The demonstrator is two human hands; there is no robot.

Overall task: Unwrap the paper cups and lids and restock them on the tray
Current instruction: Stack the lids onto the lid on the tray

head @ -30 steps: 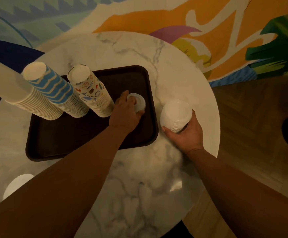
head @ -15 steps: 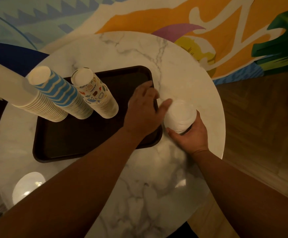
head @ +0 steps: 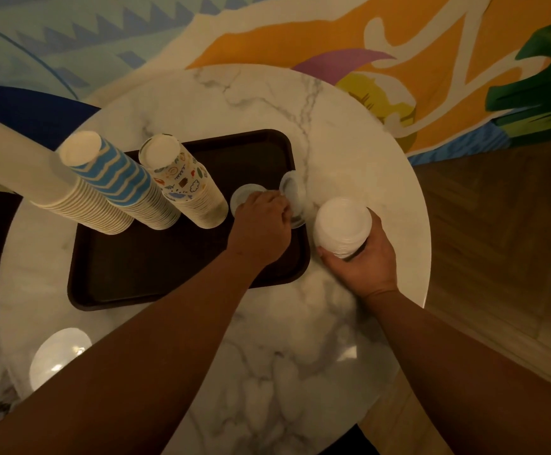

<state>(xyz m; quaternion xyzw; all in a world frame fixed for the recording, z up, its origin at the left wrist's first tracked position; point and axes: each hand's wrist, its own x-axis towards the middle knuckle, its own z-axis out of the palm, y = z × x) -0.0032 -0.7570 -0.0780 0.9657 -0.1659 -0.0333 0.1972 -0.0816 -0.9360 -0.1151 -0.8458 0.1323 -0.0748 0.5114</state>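
Your left hand (head: 261, 221) pinches a tilted lid (head: 292, 195) beside one lying on the tray (head: 175, 267); your right hand (head: 362, 261) grips the lid stack (head: 341, 224), which could spill across the worktop (head: 300, 339).

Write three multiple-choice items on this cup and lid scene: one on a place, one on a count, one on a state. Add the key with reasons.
1. Where does the right hand hold the lid stack?
A. Over the tray
B. Beside the tray, over the table
C. On the floor

2. How many cup stacks stand on the tray?
A. Three
B. One
C. Five

3. What is the left hand doing?
A. Hanging idle
B. Gripping a cup stack
C. Holding a tilted lid

Key: 1 B, the stack is past the tray's right edge. 2 A, plain, blue-striped and patterned stacks. 3 C, the lid tilts at its fingertips.
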